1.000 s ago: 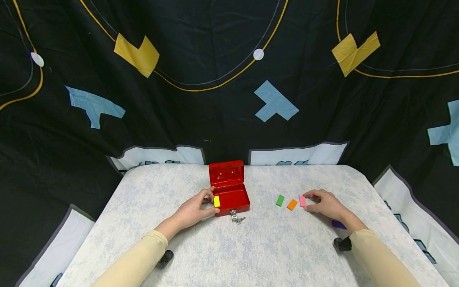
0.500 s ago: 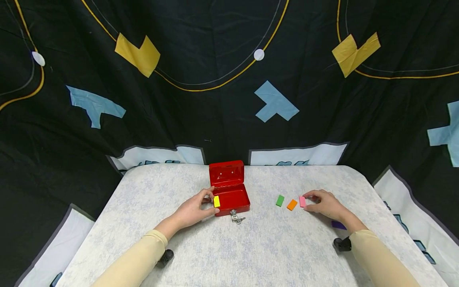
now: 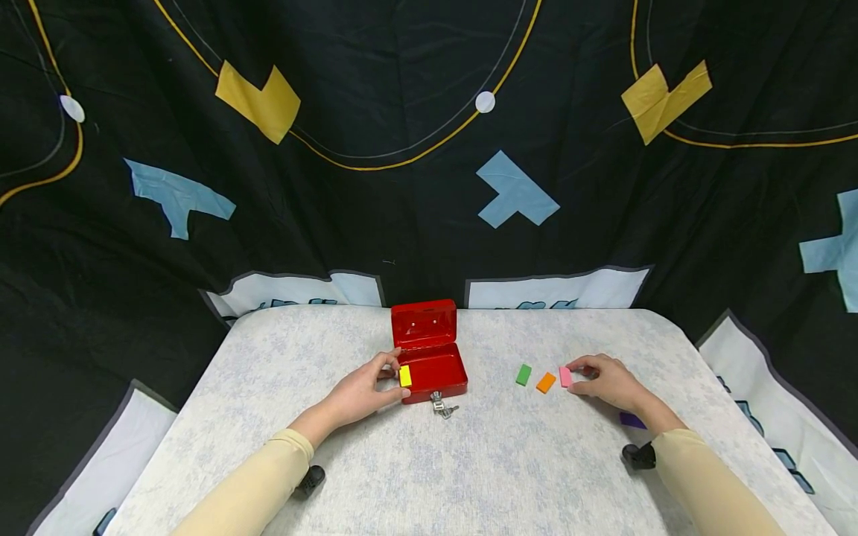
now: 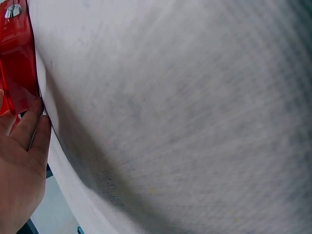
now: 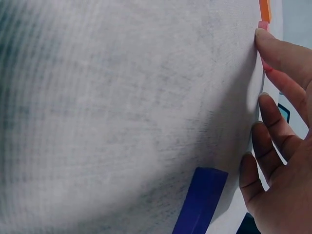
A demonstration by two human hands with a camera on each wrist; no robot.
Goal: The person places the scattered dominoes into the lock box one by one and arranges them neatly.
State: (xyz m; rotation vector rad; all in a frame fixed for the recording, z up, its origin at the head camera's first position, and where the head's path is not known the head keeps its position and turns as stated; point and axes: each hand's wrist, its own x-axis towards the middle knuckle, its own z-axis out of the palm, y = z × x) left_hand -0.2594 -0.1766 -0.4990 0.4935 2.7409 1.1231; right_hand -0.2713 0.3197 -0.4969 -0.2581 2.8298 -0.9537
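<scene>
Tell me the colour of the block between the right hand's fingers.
Pink. The block shows best in the head view.

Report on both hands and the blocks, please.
Left hand at box, hold on yellow block unclear. Right hand pinches pink block. Orange block nearby, possible obstacle.

Gap between red box and green block

A yellow block is at the open red box, pink block well apart.
</scene>
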